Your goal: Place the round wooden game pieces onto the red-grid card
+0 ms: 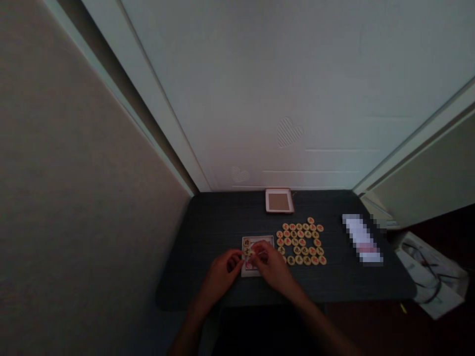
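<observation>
A shallow white box [243,272] lies near the front of the table, with a few round Chinese chess pieces [247,243] inside at its upper left. My left hand [223,272] is curled at the box's left edge, thumb and fingertips against the rim. Over the box, my right hand [273,265] pinches a Chinese chess piece [253,252], which the fingers partly cover. To the right, many wooden discs with red or dark characters, more Chinese chess pieces [305,250], lie flat in loose rows. Part of the box's inside is hidden by my right hand.
An open box lid [279,201] with a brown inside lies at the table's back edge. A blurred-out pale object [361,238] is on the right of the dark table [208,217]. Behind stands a white panel; a white container [432,277] with cables is at lower right.
</observation>
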The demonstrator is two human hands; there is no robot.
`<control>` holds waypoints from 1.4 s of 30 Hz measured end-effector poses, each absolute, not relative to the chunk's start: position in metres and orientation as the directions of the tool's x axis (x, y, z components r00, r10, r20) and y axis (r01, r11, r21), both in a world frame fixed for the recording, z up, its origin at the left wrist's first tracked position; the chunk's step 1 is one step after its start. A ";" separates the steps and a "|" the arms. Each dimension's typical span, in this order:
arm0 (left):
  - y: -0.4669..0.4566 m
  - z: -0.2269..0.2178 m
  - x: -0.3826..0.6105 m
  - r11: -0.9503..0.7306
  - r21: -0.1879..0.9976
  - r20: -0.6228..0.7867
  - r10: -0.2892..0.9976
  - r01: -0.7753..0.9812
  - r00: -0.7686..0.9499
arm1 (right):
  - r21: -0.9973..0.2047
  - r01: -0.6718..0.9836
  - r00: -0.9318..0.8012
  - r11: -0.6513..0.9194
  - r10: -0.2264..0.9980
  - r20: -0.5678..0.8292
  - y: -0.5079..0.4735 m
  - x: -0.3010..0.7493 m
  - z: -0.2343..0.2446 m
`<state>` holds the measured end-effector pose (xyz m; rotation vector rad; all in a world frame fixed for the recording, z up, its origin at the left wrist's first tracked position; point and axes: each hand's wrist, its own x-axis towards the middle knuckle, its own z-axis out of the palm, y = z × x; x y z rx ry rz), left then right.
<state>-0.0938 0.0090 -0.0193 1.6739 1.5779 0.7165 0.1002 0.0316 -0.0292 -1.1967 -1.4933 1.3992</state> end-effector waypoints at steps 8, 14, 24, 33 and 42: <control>0.009 -0.024 -0.094 -0.008 0.783 -0.078 0.991 0.622 0.112 | -0.938 0.342 -0.302 0.059 0.952 -0.050 0.034 0.098 -0.033; 0.009 -0.025 -0.094 -0.012 0.779 -0.075 0.991 0.627 0.112 | -0.928 0.374 -0.324 -0.001 0.937 -0.132 0.036 0.094 -0.035; 0.009 -0.028 -0.093 -0.035 0.772 -0.043 0.993 0.635 0.107 | -0.893 0.449 -0.282 0.020 0.952 -0.121 0.039 0.090 -0.039; 0.009 -0.026 -0.092 -0.020 0.782 -0.059 0.993 0.623 0.106 | -0.876 0.480 -0.286 0.041 0.952 -0.111 0.037 0.087 -0.037; 0.009 -0.022 -0.092 -0.023 0.776 -0.060 0.992 0.630 0.111 | -0.839 0.537 -0.265 0.085 0.961 -0.072 0.034 0.084 -0.036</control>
